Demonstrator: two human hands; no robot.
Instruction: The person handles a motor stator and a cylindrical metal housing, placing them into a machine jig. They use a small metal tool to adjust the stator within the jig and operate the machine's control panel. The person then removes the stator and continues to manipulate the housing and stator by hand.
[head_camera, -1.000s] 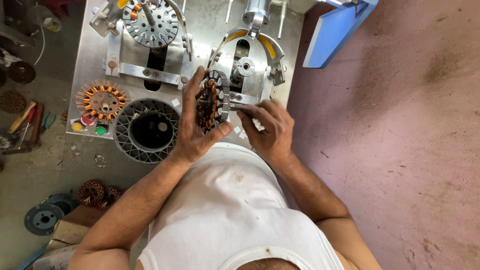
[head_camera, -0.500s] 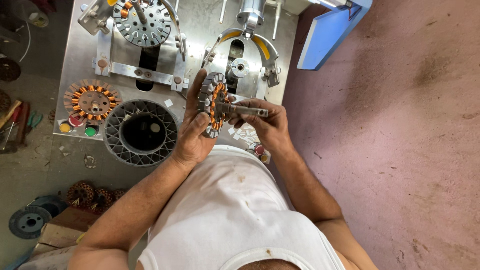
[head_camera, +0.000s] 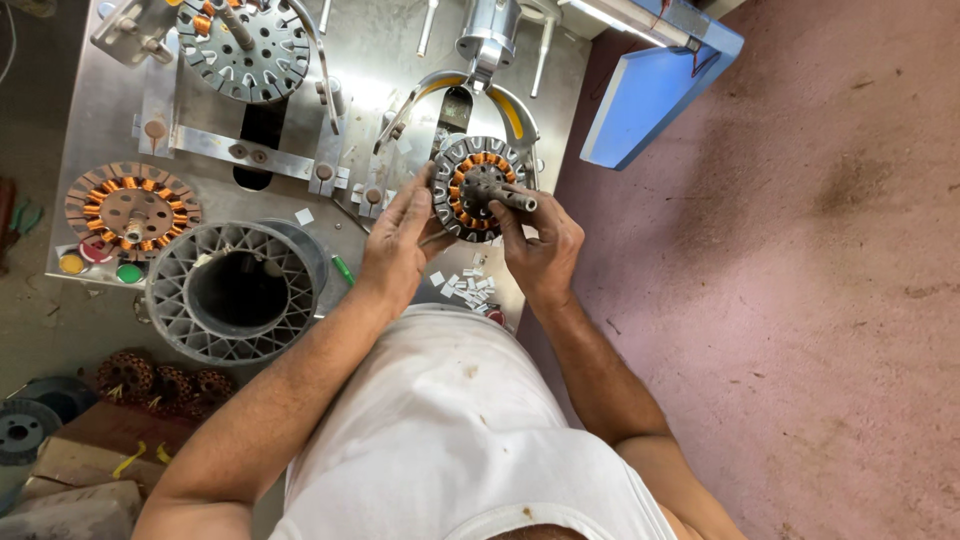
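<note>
Steel plate covered the workbench (head_camera: 100, 110), with a worn pinkish floor (head_camera: 800, 300) off to its right. Taking the wound core (head_camera: 478, 188) in the person's hands as the landmark, the far left of the plate held another copper-wound disc (head_camera: 130, 208) lying flat, probably parked there within easy reach. Nearer the core and below-left of it stood a grey ribbed housing (head_camera: 238, 290), open end up. Above-left of the core, a bare slotted disc (head_camera: 243, 40) sat on a fixture.

The left hand (head_camera: 400, 240) cupped the core's left rim, fingers spread along the edge and thumb under it, seemingly to steady it and tilt its face toward the head camera. The core itself was held just in front of the curved machine arms (head_camera: 470, 95), off the plate, its copper coils ringing a dark centre. A short metal shaft (head_camera: 505, 195) stuck out from that centre. The right hand (head_camera: 540, 245) closed around the shaft's near end with fingers and thumb, a grip that would let the core be turned or guided. Small white scraps (head_camera: 468, 288) lay on the plate just below the core. Right of it leaned a blue panel (head_camera: 650, 95).
</note>
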